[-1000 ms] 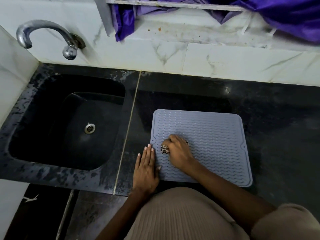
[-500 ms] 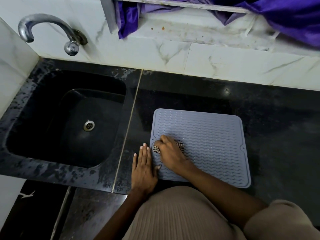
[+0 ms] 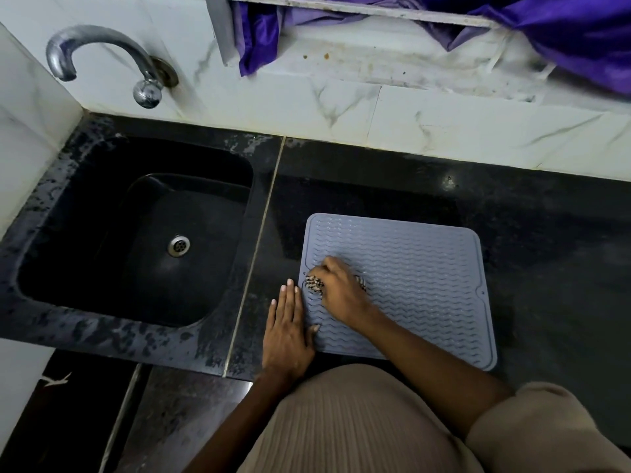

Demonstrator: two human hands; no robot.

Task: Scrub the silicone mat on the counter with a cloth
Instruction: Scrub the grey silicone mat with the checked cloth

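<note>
A grey silicone mat (image 3: 420, 274) with wavy ridges lies flat on the black counter (image 3: 546, 254). My right hand (image 3: 341, 291) grips a small bunched checked cloth (image 3: 313, 284) and presses it onto the mat near its left edge; most of the cloth is hidden under the fingers. My left hand (image 3: 286, 329) lies flat with straight fingers on the counter at the mat's left edge, and its thumb touches the mat's near left corner.
A black sink (image 3: 112, 274) with a metal drain (image 3: 178, 245) sits left of the mat, under a curved chrome tap (image 3: 102, 59). A white marble wall (image 3: 444, 124) rises behind the counter. Purple fabric (image 3: 560, 35) hangs from the ledge above.
My right hand has slid the cloth leftward across the mat toward its left edge. My left hand has stayed in place.
</note>
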